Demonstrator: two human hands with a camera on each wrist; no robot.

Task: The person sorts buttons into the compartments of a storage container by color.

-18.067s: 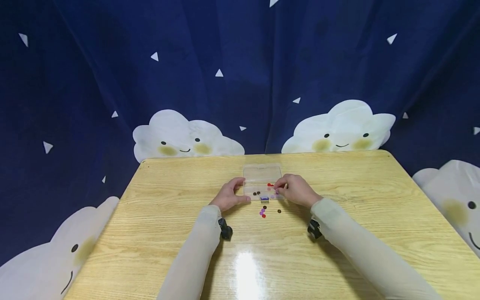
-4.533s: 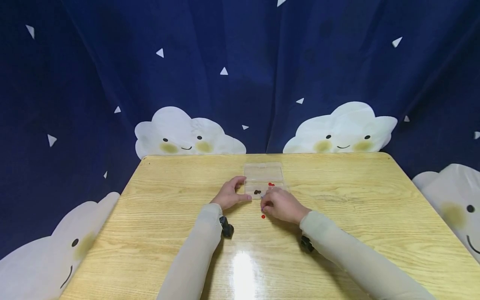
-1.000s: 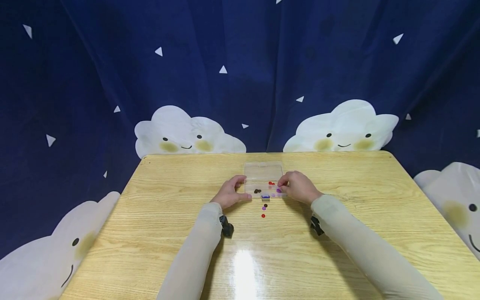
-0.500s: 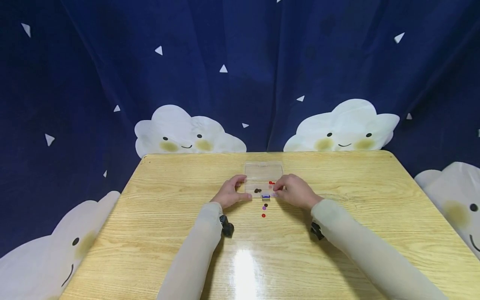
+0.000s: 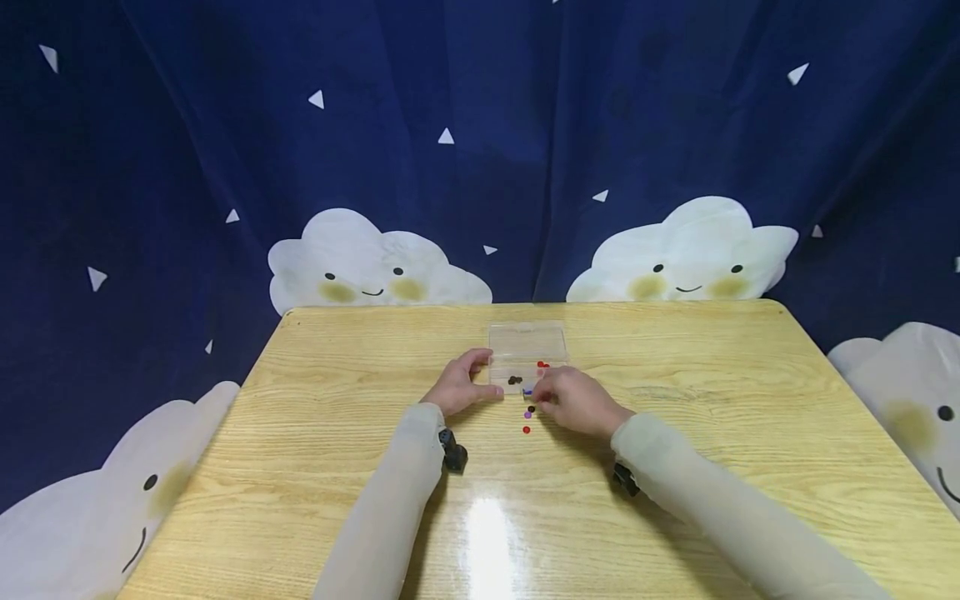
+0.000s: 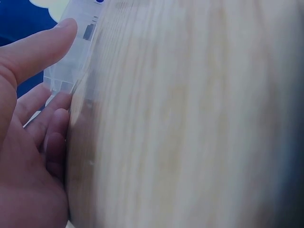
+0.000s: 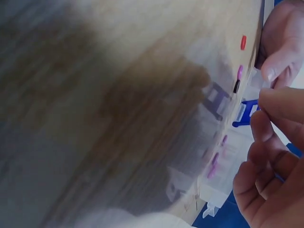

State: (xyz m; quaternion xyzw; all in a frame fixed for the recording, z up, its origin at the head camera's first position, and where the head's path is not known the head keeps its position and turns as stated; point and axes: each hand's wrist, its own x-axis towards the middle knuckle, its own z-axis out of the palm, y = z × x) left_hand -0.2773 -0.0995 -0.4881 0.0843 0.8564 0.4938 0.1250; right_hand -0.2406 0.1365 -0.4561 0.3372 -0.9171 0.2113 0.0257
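A clear plastic box (image 5: 527, 340) with its lid raised stands near the far side of the table. My left hand (image 5: 456, 386) grips its left side, thumb at the front corner and fingers behind, as the left wrist view also shows. My right hand (image 5: 576, 401) hovers at the front of the box beside the blue latch (image 7: 247, 114), fingers loosely curled, nothing visible between thumb and index finger. On the table before the box lie a black disc (image 5: 532, 409), a purple disc (image 5: 528, 415) and a red disc (image 5: 527, 430), all small and thin.
Inside the box, dark discs (image 5: 513, 380) lie at the left and red discs (image 5: 541, 364) at the back right. Purple discs (image 7: 213, 166) show through its front wall at the right. The wooden table (image 5: 337, 358) ends at a dark blue curtain (image 5: 420, 192).
Since 18 seconds ago, a purple and a black disc have left the table front. Just now my right hand has moved from the box's right compartment leftward to the latch. My left hand stays put.
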